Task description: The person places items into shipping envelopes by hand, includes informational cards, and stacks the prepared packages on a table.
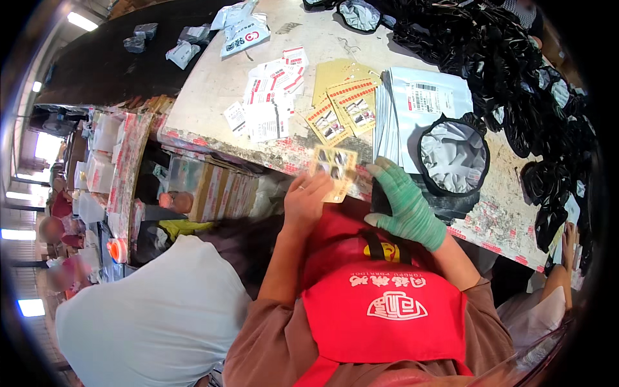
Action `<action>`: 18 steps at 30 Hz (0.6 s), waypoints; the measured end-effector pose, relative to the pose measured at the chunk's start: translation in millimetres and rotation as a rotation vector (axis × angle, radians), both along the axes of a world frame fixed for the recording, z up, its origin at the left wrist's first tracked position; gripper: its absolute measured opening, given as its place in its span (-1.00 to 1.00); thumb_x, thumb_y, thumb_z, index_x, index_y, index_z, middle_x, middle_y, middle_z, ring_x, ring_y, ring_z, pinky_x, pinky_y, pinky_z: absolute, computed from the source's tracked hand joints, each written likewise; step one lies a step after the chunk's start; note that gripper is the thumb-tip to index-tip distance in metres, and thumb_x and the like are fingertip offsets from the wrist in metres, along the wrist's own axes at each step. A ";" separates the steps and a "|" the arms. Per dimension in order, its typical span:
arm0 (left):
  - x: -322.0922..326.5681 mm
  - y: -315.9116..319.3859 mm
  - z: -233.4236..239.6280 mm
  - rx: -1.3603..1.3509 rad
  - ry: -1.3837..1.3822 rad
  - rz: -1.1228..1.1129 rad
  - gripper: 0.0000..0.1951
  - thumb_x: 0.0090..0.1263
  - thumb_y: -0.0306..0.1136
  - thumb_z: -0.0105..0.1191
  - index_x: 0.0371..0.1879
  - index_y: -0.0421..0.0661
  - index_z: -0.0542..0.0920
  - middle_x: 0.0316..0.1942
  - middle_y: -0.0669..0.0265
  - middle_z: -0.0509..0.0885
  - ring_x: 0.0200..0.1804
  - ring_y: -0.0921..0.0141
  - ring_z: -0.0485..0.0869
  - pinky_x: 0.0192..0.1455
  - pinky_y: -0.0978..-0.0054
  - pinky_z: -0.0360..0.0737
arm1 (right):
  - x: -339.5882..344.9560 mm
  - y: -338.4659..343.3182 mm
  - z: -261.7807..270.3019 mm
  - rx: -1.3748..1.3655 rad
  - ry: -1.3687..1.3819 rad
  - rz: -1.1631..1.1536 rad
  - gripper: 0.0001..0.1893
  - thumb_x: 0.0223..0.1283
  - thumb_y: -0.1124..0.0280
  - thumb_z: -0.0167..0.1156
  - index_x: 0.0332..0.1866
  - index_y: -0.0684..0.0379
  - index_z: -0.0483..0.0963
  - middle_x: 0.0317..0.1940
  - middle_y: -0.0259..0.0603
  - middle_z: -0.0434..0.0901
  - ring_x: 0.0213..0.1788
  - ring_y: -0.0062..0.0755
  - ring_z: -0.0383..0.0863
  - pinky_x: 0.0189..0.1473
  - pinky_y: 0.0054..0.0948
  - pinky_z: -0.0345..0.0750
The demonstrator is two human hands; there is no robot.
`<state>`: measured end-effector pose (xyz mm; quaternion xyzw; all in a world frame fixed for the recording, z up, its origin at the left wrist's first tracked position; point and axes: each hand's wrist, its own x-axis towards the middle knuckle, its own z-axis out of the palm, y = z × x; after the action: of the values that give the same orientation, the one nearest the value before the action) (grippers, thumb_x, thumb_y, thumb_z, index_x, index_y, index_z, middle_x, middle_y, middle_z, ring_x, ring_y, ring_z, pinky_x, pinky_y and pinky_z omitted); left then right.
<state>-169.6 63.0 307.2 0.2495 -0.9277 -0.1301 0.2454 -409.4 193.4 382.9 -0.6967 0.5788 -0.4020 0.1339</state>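
Observation:
My bare left hand (310,192) holds a yellow printed card (337,167) with small pictures, just over the table's near edge. To its right is my right hand (408,205) in a green knitted glove, its fingers spread and nothing in its grasp, beside a black plastic bag (449,200). Similar yellow cards (357,109) lie fanned on the table ahead. White printed slips (268,94) are spread to their left. Right of the cards lies a stack of pale mailing bags (430,92) with a label on top. A black bundle with a white lining (454,155) rests on the stack's near end.
Black plastic bundles (483,53) are heaped along the right of the worktable (208,106). Filled mailing bags (245,35) lie at its far left, beside a dark conveyor belt (111,63) with small parcels. A person in a pale shirt (154,309) is close on my left; another person's arm (561,275) is at right.

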 end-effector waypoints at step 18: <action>38.7 -48.0 0.0 -0.041 -0.310 0.238 -0.16 0.25 -0.08 0.37 0.51 -0.09 0.31 0.53 0.08 0.34 0.59 0.10 0.23 0.59 -0.12 0.05 | -39.4 43.4 -17.0 0.307 -0.591 -0.334 -0.70 0.40 0.34 0.24 0.08 0.34 0.63 -0.27 -0.23 0.77 -0.23 -0.62 0.67 -0.13 -0.48 0.60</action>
<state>-131.0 15.0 307.2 0.3692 -0.9209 -0.0410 0.1181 -448.9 236.8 365.8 -0.4181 0.6745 -0.5108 0.3306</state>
